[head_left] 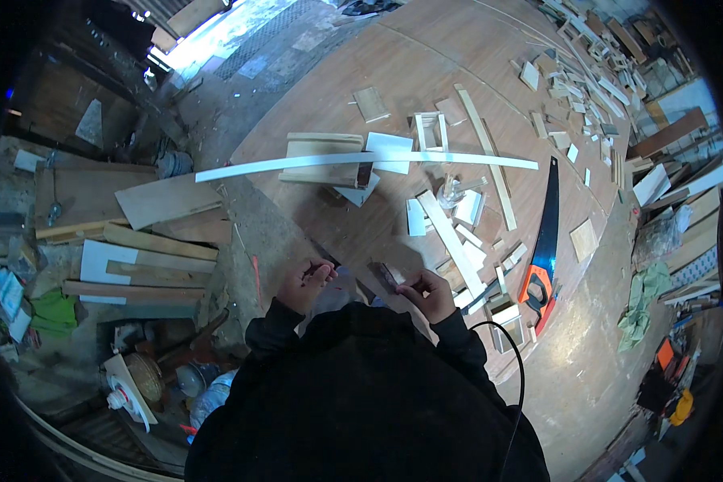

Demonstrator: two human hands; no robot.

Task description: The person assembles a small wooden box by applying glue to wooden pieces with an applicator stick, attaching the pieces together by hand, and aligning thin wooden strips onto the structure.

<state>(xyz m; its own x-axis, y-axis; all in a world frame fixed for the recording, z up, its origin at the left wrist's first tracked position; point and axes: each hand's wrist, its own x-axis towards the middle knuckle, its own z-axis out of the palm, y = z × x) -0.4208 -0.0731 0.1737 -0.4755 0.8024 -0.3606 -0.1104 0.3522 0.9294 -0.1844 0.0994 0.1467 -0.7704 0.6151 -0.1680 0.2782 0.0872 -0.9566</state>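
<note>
Close to my body at the near edge of the wooden work surface (337,209), my right hand (430,293) pinches a small dark brown flat piece (385,276) between thumb and fingers. My left hand (308,284) is raised to the left of it, with its fingers curled in; whatever they hold, if anything, is too small to name. Ahead of both hands, a long white strip (265,166) lies across a shallow wooden box (321,145) and a white square panel (390,145). Several cut wood pieces, among them a pale batten (451,243), lie beyond my right hand.
A handsaw (547,233) with an orange handle lies to the right. Wood offcuts (578,88) heap up at the far right. Boards (149,265) are stacked on the left floor, near a green cloth (55,312). A black cable (521,361) loops beside my right arm.
</note>
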